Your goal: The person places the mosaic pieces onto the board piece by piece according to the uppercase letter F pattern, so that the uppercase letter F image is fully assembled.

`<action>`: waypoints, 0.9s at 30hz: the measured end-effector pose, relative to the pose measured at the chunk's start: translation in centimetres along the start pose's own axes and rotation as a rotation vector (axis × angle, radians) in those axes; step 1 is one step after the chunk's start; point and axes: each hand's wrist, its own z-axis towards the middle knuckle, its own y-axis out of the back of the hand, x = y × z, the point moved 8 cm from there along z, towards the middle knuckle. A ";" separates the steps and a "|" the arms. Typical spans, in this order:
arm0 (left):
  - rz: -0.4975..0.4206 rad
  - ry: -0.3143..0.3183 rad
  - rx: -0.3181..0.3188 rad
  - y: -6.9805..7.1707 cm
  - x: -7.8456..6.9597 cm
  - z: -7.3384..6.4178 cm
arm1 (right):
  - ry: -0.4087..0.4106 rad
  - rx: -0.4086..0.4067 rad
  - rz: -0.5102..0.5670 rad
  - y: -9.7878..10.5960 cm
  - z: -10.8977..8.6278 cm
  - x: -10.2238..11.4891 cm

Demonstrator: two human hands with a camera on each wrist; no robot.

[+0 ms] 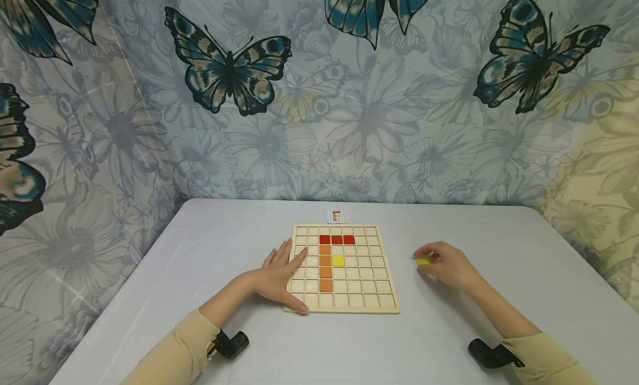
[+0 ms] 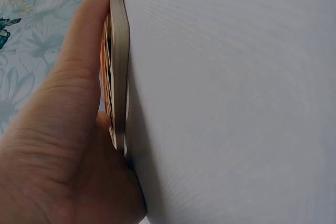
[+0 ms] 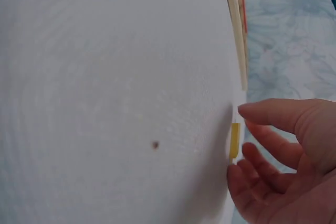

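Note:
A wooden grid board point(image 1: 363, 286) lies on the table. My left hand point(image 1: 276, 277) rests spread over its left side, and the thumb reaches along the near edge; the left wrist view shows that thumb against the board's side point(image 2: 121, 66). Three red tiles point(image 1: 336, 239) form a row on the board, above a column of several orange tiles point(image 1: 325, 272). One yellow tile point(image 1: 338, 261) sits beside the column. Right of the board, my right hand point(image 1: 449, 266) curves loosely about another yellow tile point(image 3: 235, 140) on the table, thumb and fingers apart around it.
A small pattern card point(image 1: 336, 216) with a coloured grid lies just behind the board. White cloth covers the table point(image 1: 209, 252). A butterfly-print fabric point(image 1: 369, 124) hangs behind and at the sides. Dark cameras point(image 1: 232, 345) are strapped at both wrists.

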 end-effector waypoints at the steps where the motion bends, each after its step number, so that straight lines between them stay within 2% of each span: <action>1: -0.002 -0.003 -0.001 0.0 0.0 0.0 | 0.002 0.004 0.000 0.0 0.0 -0.1; 13: 0.009 0.001 -0.003 0.1 0.0 -0.1 | 0.021 0.044 0.079 -0.7 0.4 0.4; 27: 0.013 0.003 -0.006 0.0 0.0 -0.1 | -0.009 0.014 0.047 -0.5 0.5 -0.1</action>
